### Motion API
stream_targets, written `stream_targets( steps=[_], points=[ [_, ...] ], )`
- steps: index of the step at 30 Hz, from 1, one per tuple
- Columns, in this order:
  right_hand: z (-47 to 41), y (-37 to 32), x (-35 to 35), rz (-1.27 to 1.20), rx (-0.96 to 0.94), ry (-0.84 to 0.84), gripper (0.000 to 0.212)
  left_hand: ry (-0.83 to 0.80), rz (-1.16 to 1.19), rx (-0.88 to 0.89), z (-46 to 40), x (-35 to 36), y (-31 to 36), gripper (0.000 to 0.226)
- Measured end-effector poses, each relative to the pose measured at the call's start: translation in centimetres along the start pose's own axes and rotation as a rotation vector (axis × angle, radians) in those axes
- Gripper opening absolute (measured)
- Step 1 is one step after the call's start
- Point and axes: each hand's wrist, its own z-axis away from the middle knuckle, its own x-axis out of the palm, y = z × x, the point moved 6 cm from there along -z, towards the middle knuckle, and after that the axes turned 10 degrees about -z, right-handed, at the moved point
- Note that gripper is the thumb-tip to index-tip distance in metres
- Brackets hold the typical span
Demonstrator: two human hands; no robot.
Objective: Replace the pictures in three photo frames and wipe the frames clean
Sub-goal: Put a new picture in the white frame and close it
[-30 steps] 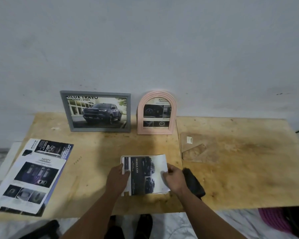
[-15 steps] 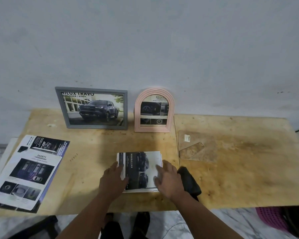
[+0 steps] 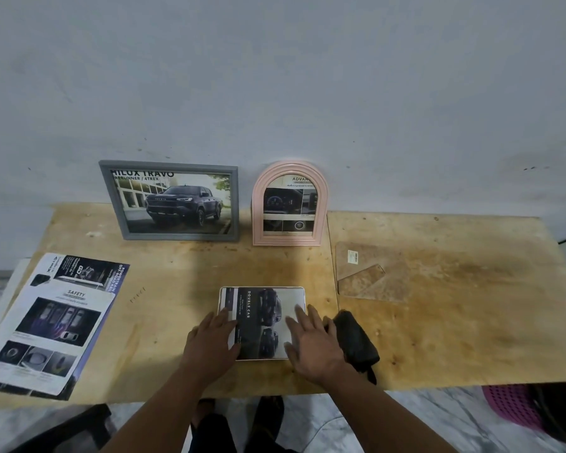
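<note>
A small white frame (image 3: 262, 291) lies flat near the table's front edge with a dark car picture (image 3: 264, 322) laid in it. My left hand (image 3: 211, 343) presses flat on its left side and my right hand (image 3: 314, 341) presses flat on its right side, fingers straight. A dark cloth (image 3: 355, 343) lies just right of my right hand. A grey rectangular frame (image 3: 174, 200) with a truck picture and a pink arched frame (image 3: 290, 204) stand against the wall. A brown backing board (image 3: 370, 276) lies on the table to the right.
Car brochure pages (image 3: 51, 322) lie at the wooden table's (image 3: 455, 338) left front corner. A pink basket (image 3: 510, 407) sits on the floor at the lower right. My feet show under the front edge.
The picture's curled edges have been flattened down into the small frame. Both hands went from holding its sides to pressing flat on top of it.
</note>
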Motion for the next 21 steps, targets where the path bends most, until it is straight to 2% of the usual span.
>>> stream_targets(
  steps=[5,9,11,14,17,21],
  points=[
    [-0.6,0.0,-0.2,0.004,-0.011,-0.059,0.063,0.007,0.001,-0.005,-0.1,-0.1,0.1,0.061],
    [-0.8,0.1,-1.0,-0.031,-0.034,-0.038,0.059,-0.002,-0.017,-0.006,-0.1,-0.2,0.1,0.061],
    [-0.8,0.1,-1.6,-0.092,-0.046,0.007,0.056,0.022,-0.012,-0.005,-0.1,-0.5,0.1,0.061],
    [-0.8,1.1,-3.6,-0.217,-0.025,0.163,0.050,0.107,0.018,-0.006,0.0,-1.3,-0.1,0.060],
    [-0.8,4.4,-6.6,-0.340,0.094,0.351,0.047,0.152,0.042,-0.014,-0.4,-1.6,-0.4,0.067],
    [-0.5,12.9,-9.7,-0.610,0.446,0.475,0.047,0.148,0.114,-0.066,-1.3,-1.9,-0.7,0.065]
  ],
)
